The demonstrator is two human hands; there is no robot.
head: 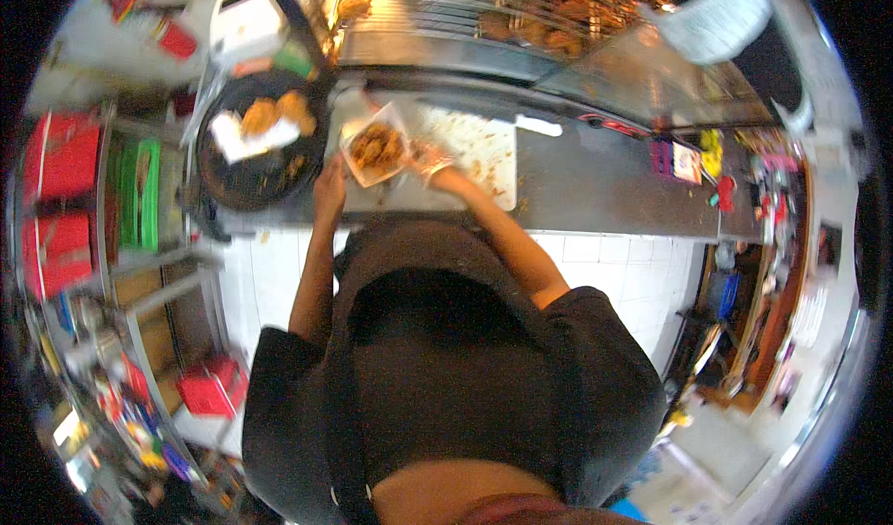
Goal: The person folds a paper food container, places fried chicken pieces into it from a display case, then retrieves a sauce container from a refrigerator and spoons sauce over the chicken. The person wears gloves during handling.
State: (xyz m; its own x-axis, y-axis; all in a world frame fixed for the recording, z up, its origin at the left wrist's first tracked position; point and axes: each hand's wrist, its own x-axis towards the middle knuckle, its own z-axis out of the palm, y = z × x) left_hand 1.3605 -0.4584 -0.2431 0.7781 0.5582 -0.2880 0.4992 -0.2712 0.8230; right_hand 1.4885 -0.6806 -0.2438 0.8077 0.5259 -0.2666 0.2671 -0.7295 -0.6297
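Note:
An open paper food box [349, 164], tilted and filled with brown fried food pieces [377, 150], is between my two hands above the counter. My left hand [330, 187] holds its left side, the fingers blurred. On the other side, my right hand [430, 161], which appears to wear a clear plastic glove, grips the box's right edge. Just right of that hand lies a white cutting board [492, 141] scattered with brown crumbs. To the left, a round black tray [244, 183] bears larger fried pieces [275, 115] beside white paper [241, 143].
Behind the counter [593, 183] stands a lit glass display case [446, 12] with wire racks of food. A white long object [538, 125] lies at the board's far corner. Shelving with red containers [63, 155] and a green basket [148, 194] is at left.

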